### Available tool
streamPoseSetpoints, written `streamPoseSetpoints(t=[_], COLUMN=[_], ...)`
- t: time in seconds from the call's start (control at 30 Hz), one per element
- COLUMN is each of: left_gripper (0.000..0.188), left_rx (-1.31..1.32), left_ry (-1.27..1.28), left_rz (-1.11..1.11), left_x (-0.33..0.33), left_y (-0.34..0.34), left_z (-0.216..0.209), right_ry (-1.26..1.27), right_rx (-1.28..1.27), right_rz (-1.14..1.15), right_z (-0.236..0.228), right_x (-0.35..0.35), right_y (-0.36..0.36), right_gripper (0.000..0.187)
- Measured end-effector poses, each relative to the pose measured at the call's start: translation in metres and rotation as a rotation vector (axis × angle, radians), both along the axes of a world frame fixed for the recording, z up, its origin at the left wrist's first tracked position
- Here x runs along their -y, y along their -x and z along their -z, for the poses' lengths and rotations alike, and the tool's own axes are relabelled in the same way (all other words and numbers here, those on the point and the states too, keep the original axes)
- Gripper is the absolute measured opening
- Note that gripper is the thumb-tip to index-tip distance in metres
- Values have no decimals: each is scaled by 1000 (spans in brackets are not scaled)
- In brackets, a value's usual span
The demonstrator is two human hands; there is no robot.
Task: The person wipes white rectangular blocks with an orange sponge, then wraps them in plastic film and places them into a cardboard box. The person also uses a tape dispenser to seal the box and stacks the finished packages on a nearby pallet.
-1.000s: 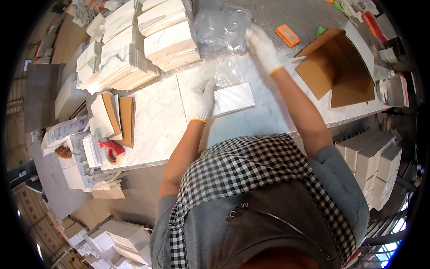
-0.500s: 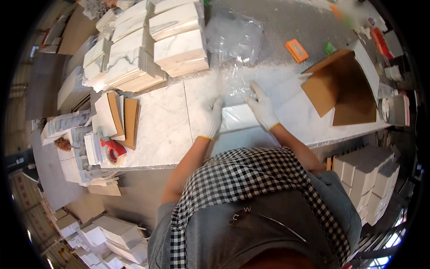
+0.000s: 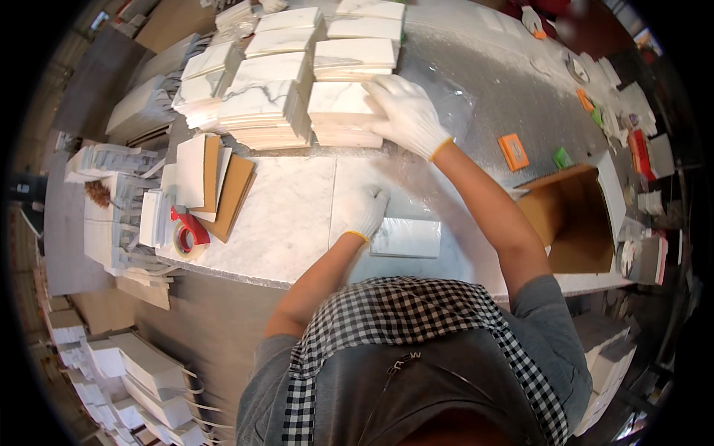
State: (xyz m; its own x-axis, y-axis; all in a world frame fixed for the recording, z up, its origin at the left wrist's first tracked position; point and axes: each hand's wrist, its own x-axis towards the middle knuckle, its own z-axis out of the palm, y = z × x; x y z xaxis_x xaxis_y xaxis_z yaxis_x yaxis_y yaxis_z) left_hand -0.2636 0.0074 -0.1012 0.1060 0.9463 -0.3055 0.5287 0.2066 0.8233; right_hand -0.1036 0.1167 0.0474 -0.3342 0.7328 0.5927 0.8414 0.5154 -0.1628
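My right hand [image 3: 405, 115], in a white knit glove, reaches over the back of the work surface. Its fingers and thumb close round the right end of a front stack of white, grey-veined marble tiles [image 3: 338, 100]. Lower down, my left hand [image 3: 363, 210], gloved alike, rests on the white marble slab [image 3: 286, 197] with its fingers curled. What lies in those fingers, if anything, is hidden. Just to its right a tile under shiny clear plastic [image 3: 407, 239] lies flat near my apron. Clear plastic film [image 3: 450, 104] spreads behind my right hand.
More tile stacks [image 3: 260, 104] stand at the back left. Cardboard pieces [image 3: 234, 197] and a red tape dispenser [image 3: 192, 232] lie at the left. An open cardboard box [image 3: 584, 215], an orange block [image 3: 513, 152] and a green piece [image 3: 562, 157] are at the right.
My right hand has left the plastic-covered tile and moved up to the tile stack. My left hand remains near the covered tile, its fingers now curled. The view has shifted.
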Motion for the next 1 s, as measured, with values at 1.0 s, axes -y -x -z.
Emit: streamPoseSetpoints(t=[1.0], left_gripper=[31], left_rx=[-254], left_ry=[-161], left_rz=[99], left_x=[3], left_y=[1], left_z=[-15], right_ry=[320], right_rx=[482], right_rz=[-22], right_z=[-21], right_x=[-73], right_y=[105], right_gripper=[48])
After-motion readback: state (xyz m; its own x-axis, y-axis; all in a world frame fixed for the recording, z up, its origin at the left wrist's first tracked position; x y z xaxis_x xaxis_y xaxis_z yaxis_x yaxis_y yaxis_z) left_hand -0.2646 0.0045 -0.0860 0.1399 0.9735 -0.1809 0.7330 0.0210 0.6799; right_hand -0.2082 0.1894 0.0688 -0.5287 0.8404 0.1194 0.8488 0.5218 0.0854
